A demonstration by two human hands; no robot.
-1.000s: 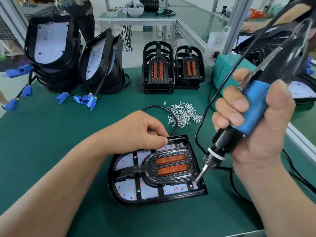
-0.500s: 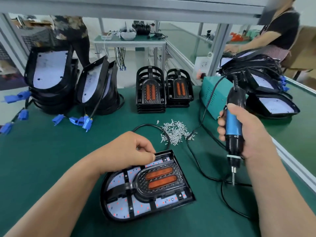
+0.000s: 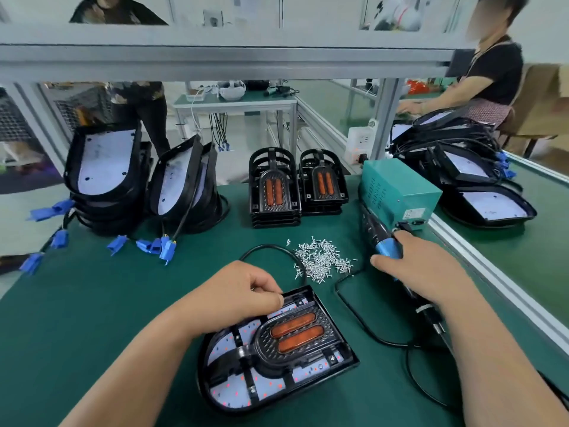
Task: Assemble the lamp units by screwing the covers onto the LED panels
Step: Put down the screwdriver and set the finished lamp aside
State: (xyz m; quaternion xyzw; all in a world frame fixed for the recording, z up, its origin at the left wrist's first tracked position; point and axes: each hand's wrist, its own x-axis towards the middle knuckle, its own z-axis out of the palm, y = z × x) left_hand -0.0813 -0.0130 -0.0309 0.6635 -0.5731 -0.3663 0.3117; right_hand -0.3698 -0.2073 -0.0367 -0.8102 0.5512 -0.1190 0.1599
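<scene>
Step in hand, by my reading: fetching the next screw for the cover.

- Beyond the left hand (image 3: 234,298), toward its outer side, 2 panel stacks (image 3: 104,167) are leaning on the green mat (image 3: 107,318).
- The left hand is sitting knuckles-up, fingers curled, thumb meeting forefinger at the far corner of the cover (image 3: 292,331). Whether a screw is pinched there: cannot tell.
- The cover, black with 2 orange strips, is lying seated on the LED panel (image 3: 229,394). Both are flat on the mat, under that hand and just nearer than it.
- Well beyond the hand, 2 cover stacks (image 3: 274,192) are standing.
- Between the 2 hands, slightly farther out, loose screws (image 3: 320,260) are lying in a heap.
- The right hand (image 3: 425,275) is lying palm-down over the screwdriver (image 3: 388,247), forefinger stretching toward the heap. The blue grip is showing past the knuckles and the bit end is coming out below the wrist. Fingers wrapping underneath or only resting: cannot tell.
- Beyond this hand a teal power box (image 3: 397,192) is sitting.

Doing it well, as judgement only:
- Pressing the cover down with the left hand so the holes are lining up.
- Picking 1 screw, not a cluster.
- Standing the bit upright on the screw head before triggering.
- Watching the black cord (image 3: 363,322) looping just beside the panel, so it is not dragging the unit.
</scene>
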